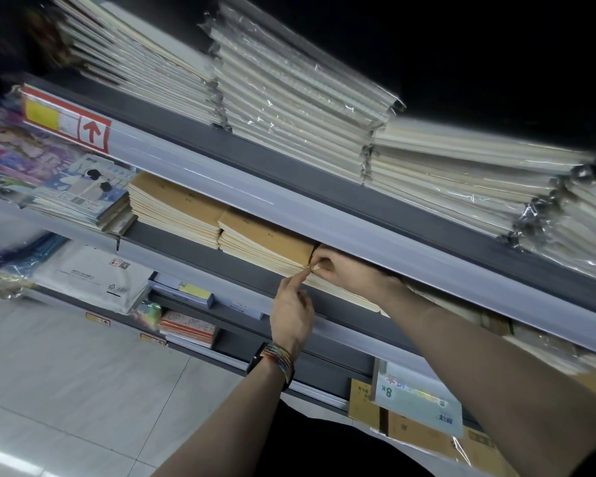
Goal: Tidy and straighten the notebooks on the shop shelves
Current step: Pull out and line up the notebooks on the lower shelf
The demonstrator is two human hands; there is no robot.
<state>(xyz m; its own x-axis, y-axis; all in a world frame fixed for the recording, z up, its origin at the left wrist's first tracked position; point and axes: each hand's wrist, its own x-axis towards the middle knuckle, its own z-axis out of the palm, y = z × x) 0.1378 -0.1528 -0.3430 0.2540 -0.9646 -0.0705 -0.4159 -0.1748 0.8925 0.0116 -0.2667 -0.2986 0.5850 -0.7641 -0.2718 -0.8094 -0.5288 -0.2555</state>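
Kraft notebooks (pixel 265 235): stack on mid shelf (pixel 193 246), frame ctr.
R hand (pixel 344 270): fingers curled on stack's 4 o'clock corner.
L hand (pixel 291 308): pinches same corner from 6 o'clock.

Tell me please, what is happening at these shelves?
A person is straightening a stack of brown-covered notebooks on the middle shelf. The right hand grips the stack's near corner from under the upper shelf, and the left hand pinches the same corner. The plastic-wrapped notebooks above lie untouched.
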